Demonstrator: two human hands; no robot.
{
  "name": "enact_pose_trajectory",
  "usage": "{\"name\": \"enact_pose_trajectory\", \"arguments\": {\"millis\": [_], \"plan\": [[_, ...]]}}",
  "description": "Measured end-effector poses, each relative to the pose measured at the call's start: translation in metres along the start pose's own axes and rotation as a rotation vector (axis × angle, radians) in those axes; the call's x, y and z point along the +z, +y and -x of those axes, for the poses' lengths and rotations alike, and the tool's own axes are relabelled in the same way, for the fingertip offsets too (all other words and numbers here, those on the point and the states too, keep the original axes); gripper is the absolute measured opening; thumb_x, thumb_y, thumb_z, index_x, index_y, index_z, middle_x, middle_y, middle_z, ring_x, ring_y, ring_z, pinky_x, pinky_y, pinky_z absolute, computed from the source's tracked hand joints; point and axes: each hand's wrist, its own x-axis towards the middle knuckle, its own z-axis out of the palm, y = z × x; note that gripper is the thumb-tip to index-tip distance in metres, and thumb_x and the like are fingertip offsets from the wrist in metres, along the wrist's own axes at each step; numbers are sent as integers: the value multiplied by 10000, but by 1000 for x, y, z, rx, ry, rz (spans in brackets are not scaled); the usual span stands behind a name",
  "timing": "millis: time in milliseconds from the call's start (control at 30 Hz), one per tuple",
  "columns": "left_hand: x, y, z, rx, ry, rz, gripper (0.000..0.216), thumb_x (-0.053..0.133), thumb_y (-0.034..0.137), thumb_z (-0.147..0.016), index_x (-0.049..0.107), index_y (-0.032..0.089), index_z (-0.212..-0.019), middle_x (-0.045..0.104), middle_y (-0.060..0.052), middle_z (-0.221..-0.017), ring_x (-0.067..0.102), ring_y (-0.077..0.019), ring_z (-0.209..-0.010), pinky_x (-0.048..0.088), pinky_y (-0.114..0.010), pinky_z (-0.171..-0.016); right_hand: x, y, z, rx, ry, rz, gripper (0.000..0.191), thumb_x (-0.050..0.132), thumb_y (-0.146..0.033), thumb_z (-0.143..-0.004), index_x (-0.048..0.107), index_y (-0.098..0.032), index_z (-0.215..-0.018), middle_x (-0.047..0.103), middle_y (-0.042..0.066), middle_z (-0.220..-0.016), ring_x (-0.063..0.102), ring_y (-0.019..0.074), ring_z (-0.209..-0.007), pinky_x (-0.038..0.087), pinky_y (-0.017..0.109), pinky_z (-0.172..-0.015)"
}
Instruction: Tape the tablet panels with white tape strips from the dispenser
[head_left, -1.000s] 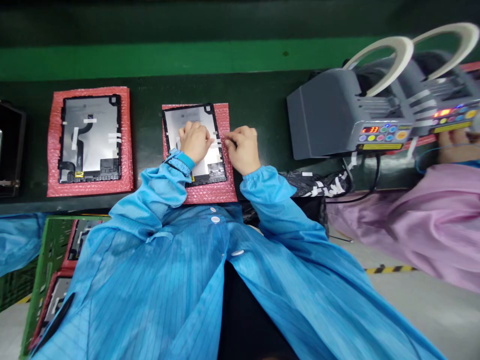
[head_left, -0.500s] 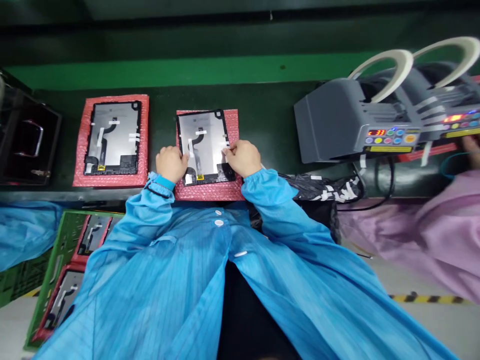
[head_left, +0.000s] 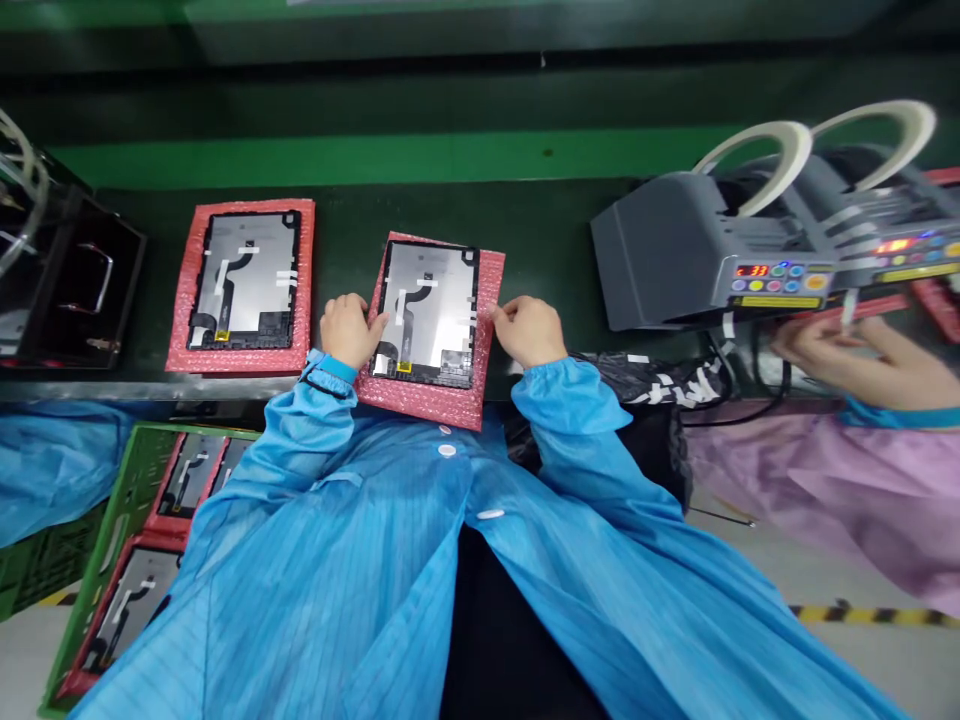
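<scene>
A display panel (head_left: 439, 300) with a black frame, grey back and dark flex cable lies on a pink bubble-wrap sheet (head_left: 461, 408). Both sit slightly turned at the bench's front edge. My left hand (head_left: 351, 332) rests at the left edge, its thumb stretched to the panel's side and its fingers apart from the thumb. At the right edge of the bubble wrap, my right hand (head_left: 531, 332) pinches it between thumb and fingers. A second display panel (head_left: 251, 275) lies on another pink bubble-wrap piece (head_left: 304, 300) to the left.
Grey tape dispensers (head_left: 675, 255) with white rings stand at the right, beside a co-worker's hand (head_left: 862, 355). A black case (head_left: 94, 280) is at the left. Below the bench, a green crate (head_left: 82, 610) holds several panels. Black plastic with tape bits (head_left: 607, 375) lies near my right sleeve.
The panel and its bubble wrap have turned clockwise. My right hand has moved from the panel's edge to the bubble wrap's edge. The co-worker's hand has come into fuller view.
</scene>
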Motion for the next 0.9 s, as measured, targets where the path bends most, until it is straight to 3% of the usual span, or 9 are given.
{"name": "enact_pose_trajectory", "arguments": {"millis": [133, 300, 433, 533, 700, 800, 900], "plan": [[-5, 5, -5, -44, -64, -76, 328, 482, 418, -945, 664, 147, -976, 665, -200, -1167, 560, -359, -1160, 469, -461, -927, 9, -4, -29, 140, 49, -71, 294, 651, -323, -799, 483, -212, -586, 639, 161, -788, 625, 337, -926, 465, 537, -898], [-7, 12, -10, -5, -178, -68, 267, 445, 301, -972, 658, 146, -1016, 660, -192, -1190, 569, -324, -1202, 470, -430, -961, 17, -18, -44, 63, 74, -197, 252, 590, -243, -787, 420, -240, -601, 613, 88, -747, 603, 264, -858, 486, 471, -883], [-3, 8, -10, 52, -138, -8, 217, 442, 249, -975, 635, 149, -988, 666, -183, -1166, 585, -302, -1178, 459, -393, -972, 17, -27, -40, 142, 150, -474, 186, 553, -230, -816, 390, -240, -728, 562, 13, -701, 596, 188, -758, 509, 368, -800], [-1, 4, -10, 46, -92, 120, 185, 420, 214, -983, 594, 151, -982, 698, -161, -1054, 644, -284, -1048, 471, -377, -910, 17, -31, -41, 238, 146, -781, 336, 676, -187, -702, 364, -243, -814, 523, -57, -663, 593, 154, -668, 521, 324, -715], [2, -5, -13, -17, 4, 367, 122, 456, 210, -968, 537, 173, -885, 680, -77, -821, 655, -220, -816, 453, -309, -770, 13, -32, -47, 206, -10, -1145, 462, 714, -40, -529, 427, -223, -842, 592, -72, -660, 614, 141, -638, 559, 328, -707], [5, -11, -16, -41, 18, 491, 48, 512, 179, -924, 552, 160, -940, 616, -9, -676, 614, -182, -707, 435, -281, -723, 12, -34, -45, 222, -201, -1214, 377, 680, 17, -500, 538, -182, -787, 618, -53, -621, 622, 142, -623, 579, 342, -720], [9, -17, -17, -64, -7, 629, 157, 587, 163, -858, 580, 141, -1013, 556, 42, -584, 574, -157, -647, 427, -264, -703, 12, -37, -42, 271, -283, -1226, 208, 672, -19, -570, 596, -154, -708, 620, -30, -576, 605, 131, -554, 584, 334, -675]]}}
